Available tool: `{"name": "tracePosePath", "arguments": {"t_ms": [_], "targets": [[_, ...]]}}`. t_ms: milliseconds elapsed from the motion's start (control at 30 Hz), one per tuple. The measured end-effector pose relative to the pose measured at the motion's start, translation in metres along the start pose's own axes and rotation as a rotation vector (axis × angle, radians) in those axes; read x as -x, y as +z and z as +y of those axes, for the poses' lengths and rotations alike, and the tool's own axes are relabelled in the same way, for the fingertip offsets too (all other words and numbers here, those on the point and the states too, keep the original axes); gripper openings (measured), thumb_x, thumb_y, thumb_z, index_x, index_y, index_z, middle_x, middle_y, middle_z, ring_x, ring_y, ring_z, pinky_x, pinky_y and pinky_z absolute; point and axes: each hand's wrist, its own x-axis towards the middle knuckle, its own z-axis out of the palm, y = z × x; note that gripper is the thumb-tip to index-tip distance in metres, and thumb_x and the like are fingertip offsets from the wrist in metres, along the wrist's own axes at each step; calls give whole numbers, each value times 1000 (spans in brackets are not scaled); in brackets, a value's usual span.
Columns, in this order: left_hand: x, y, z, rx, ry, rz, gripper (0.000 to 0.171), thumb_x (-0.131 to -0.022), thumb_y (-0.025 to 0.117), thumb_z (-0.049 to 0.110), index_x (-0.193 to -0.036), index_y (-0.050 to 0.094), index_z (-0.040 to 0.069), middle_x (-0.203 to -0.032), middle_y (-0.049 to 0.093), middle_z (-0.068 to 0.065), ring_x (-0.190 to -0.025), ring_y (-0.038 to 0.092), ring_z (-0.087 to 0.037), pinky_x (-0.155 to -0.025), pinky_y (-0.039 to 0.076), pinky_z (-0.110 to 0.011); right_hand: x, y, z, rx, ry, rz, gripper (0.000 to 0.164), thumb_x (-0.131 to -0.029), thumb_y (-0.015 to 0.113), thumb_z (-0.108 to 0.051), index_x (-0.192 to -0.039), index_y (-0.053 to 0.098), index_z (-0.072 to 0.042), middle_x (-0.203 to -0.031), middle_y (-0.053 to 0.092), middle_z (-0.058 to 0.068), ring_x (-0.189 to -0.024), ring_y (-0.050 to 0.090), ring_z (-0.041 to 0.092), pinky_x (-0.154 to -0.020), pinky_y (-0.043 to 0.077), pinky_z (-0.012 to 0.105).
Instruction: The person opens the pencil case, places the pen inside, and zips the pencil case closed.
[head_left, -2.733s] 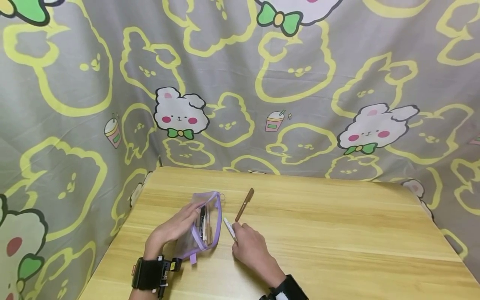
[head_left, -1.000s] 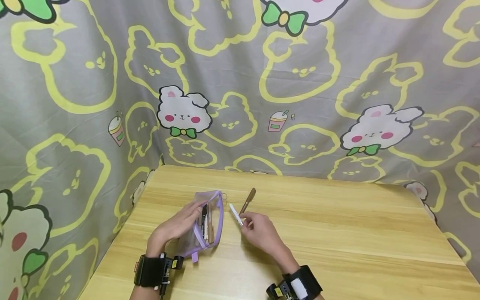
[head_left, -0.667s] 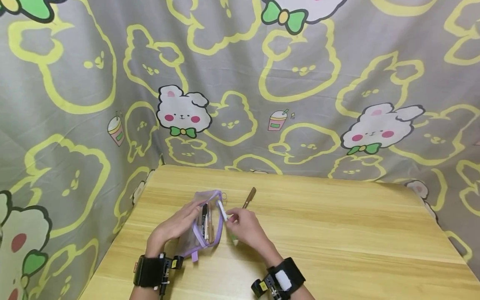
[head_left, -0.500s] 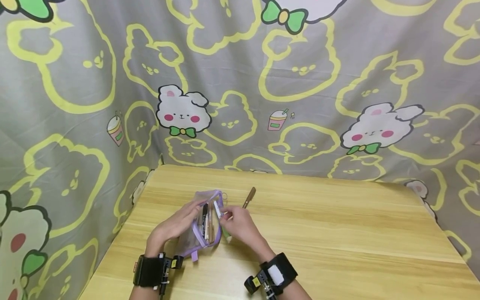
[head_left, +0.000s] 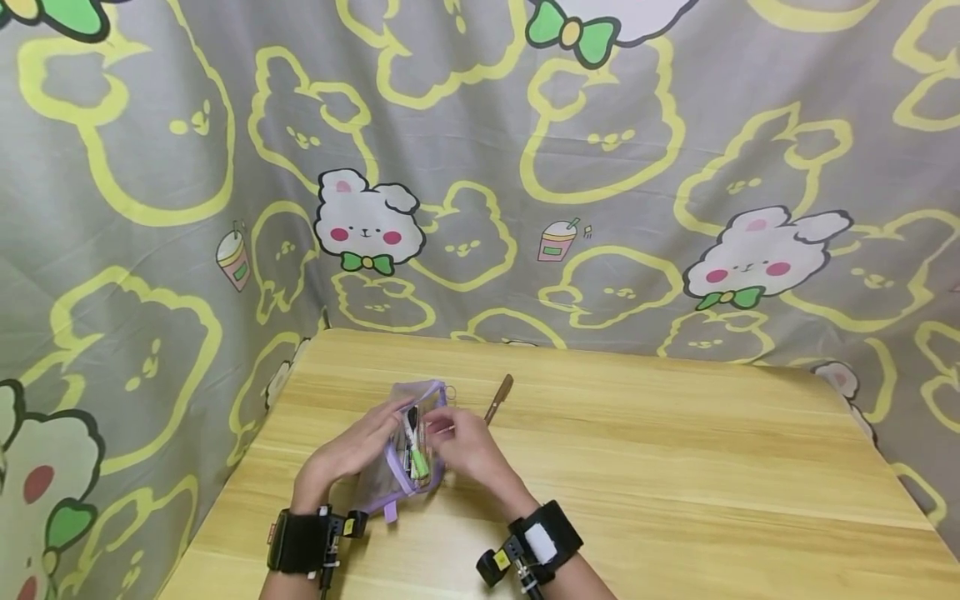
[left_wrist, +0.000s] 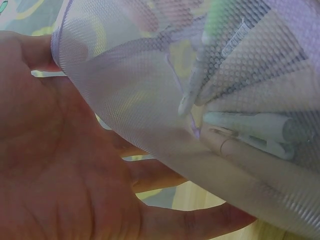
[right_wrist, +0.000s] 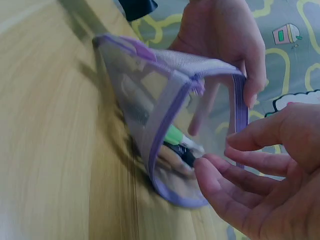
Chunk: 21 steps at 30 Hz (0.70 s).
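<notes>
A see-through mesh pencil case (head_left: 373,490) with purple zip edging lies at the left of the table, its mouth spread apart. My left hand (head_left: 348,450) holds the case by its rim; in the right wrist view a finger shows through the mesh. Inside lie several pens, among them a white marker with a green end (head_left: 422,462) and a black pen (right_wrist: 186,153). At the mouth is my right hand (head_left: 472,450); its fingers are bent loosely and grip nothing in the right wrist view (right_wrist: 272,172).
A brown pen (head_left: 501,395) lies on the wooden table (head_left: 675,467) just beyond my right hand. A small ring (head_left: 451,392) hangs at the far end of the zip. Grey patterned curtains (head_left: 622,308) stand behind the table and along its sides.
My right hand has carried the white-and-green marker leftwards to the pencil case and let it go; it now lies among the pens inside. My left hand has stayed at the rim.
</notes>
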Motion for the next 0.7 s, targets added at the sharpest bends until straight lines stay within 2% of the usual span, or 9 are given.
{"name": "tracePosePath", "arguments": {"t_ms": [167, 367, 533, 700], "targets": [[1, 0, 0, -33, -19, 5, 47, -108, 26, 20, -151, 28, -1, -150, 29, -27, -134, 27, -44, -106, 23, -68, -2, -23, 10, 23, -3, 86, 25, -90, 61, 1, -115, 67, -2, -100, 65, 10, -82, 63, 17, -70, 59, 29], [1, 1, 1, -41, -42, 0, 47, -109, 26, 21, -151, 28, 0, -152, 25, -26, -136, 21, -44, -108, 18, -68, -5, -55, 28, 156, 8, 211, 24, -89, 58, 1, -111, 67, -1, -93, 65, 7, -82, 64, 20, -67, 57, 33], [1, 1, 2, -57, -26, -2, 47, -109, 25, 20, -150, 29, -2, -152, 25, -26, -136, 21, -44, -109, 17, -66, -6, -68, 43, 204, 33, 229, 22, -89, 59, 2, -109, 68, 1, -90, 64, 7, -79, 64, 19, -58, 55, 29], [1, 2, 2, -51, -18, -1, 47, -109, 25, 19, -150, 29, -3, -152, 25, -27, -136, 20, -45, -109, 16, -67, -10, -68, 53, 319, 32, 226, 22, -89, 62, -1, -111, 66, 1, -77, 61, 4, -58, 55, 15, -43, 43, 24]]}}
